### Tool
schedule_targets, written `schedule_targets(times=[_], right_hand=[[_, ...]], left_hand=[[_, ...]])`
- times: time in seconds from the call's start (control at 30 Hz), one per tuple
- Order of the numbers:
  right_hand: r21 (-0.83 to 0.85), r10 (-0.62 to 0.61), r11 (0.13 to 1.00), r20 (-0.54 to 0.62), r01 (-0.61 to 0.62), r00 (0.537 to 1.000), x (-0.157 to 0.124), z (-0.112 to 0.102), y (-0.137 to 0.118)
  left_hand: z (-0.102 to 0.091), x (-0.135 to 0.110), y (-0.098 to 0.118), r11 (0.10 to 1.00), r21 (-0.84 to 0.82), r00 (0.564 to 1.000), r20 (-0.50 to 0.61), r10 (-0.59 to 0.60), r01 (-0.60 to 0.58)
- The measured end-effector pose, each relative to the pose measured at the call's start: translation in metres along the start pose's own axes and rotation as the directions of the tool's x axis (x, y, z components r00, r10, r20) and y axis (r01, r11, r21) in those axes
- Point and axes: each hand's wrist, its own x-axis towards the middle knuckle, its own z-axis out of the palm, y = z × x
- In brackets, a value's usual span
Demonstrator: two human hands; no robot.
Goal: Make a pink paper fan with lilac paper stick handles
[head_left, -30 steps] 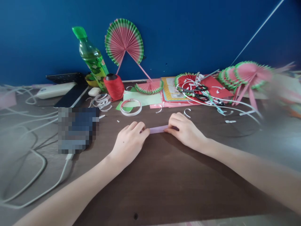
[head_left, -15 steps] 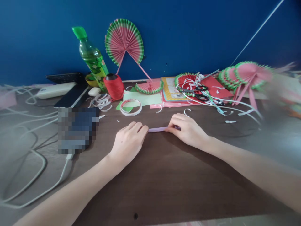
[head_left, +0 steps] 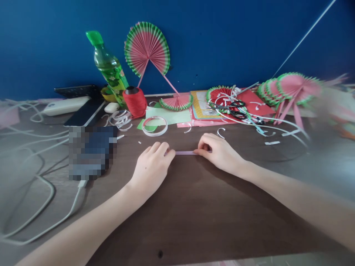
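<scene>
A narrow, light purple strip of what looks like folded paper (head_left: 185, 153) runs level between my two hands, low over the brown table (head_left: 199, 214). My left hand (head_left: 153, 162) pinches its left end with thumb and fingers. At the other end my right hand (head_left: 217, 150) is closed on it, thumb against the curled fingers. Both ends of the strip are mostly hidden by the fingers. Just beyond my hands lie a roll of double-sided tape (head_left: 166, 127) and a curled white scrap (head_left: 221, 133).
Along the blue wall stand a green bottle (head_left: 111, 70), a red thread spool (head_left: 135, 103) and a round watermelon-patterned paper fan (head_left: 146, 46). Scissors (head_left: 237, 105) lie among paper scraps, with more folded fans (head_left: 298, 87) at right. A blurred-out phone (head_left: 93, 153) with a cable is at left.
Both hands keep their hold on the purple strip and have barely moved. The strip now lies a little more level, with small shifts of the fingers.
</scene>
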Motion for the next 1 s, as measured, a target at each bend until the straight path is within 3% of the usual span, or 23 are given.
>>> schedule_targets(times=[0.17, 0.37, 0.47, 0.57, 0.63, 0.83, 1.0], right_hand=[[-0.080, 0.002, 0.997, -0.048, -0.006, 0.999, 0.001, 0.001, 0.002], [-0.089, -0.055, 0.995, -0.047, 0.050, 0.997, -0.001, 0.003, 0.002], [-0.125, -0.204, 0.973, -0.073, 0.194, 0.976, -0.004, 0.003, 0.004], [-0.180, -0.413, 0.898, -0.023, 0.402, 0.911, -0.007, 0.002, 0.004], [-0.253, -0.475, 0.848, 0.028, 0.466, 0.880, -0.010, 0.002, 0.000], [-0.580, -0.403, 0.740, 0.022, 0.340, 0.915, -0.024, 0.007, -0.028], [-0.627, -0.315, 0.735, 0.021, 0.258, 0.949, -0.034, 0.009, -0.039]], left_hand=[[-0.005, -0.003, 0.011, 0.997, 0.066, 0.998, 0.052, 0.025, -0.028], [-0.012, -0.004, 0.024, 1.000, 0.016, 0.992, 0.125, 0.015, -0.018], [-0.014, -0.004, 0.024, 1.000, 0.005, 0.985, 0.171, -0.014, 0.013], [-0.014, -0.004, 0.024, 1.000, -0.002, 0.983, 0.180, -0.029, 0.030], [-0.013, -0.004, 0.024, 1.000, -0.010, 0.984, 0.177, -0.023, 0.025], [-0.014, -0.005, 0.025, 0.999, -0.035, 0.982, 0.189, -0.029, 0.036], [-0.010, -0.007, 0.027, 0.998, -0.028, 0.985, 0.166, -0.046, 0.052]])
